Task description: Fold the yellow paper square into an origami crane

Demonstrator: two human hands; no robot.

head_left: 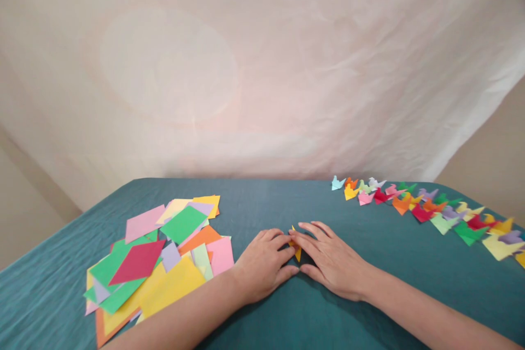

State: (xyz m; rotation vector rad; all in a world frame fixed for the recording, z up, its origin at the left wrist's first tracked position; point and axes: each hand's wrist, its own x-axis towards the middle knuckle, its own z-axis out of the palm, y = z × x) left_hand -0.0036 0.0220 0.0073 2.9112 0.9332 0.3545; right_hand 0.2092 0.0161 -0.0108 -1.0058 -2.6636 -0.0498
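Note:
A small piece of folded yellow-orange paper lies on the cloth between my hands, mostly covered by fingers. From the left, my left hand holds it with the fingertips, its thumb lower down and close to the right thumb. My right hand presses on the paper from the other side with its index finger. Its other fingers stretch forward over the cloth. A narrow pointed tip of the paper shows above the fingers and another below them. How the paper is folded under the fingertips is hidden.
A loose pile of coloured paper sheets spreads over the left, partly under my left forearm. Several folded paper birds stand in slanting rows at the right. A dark green cloth covers the table. Behind it hangs a pale sheet.

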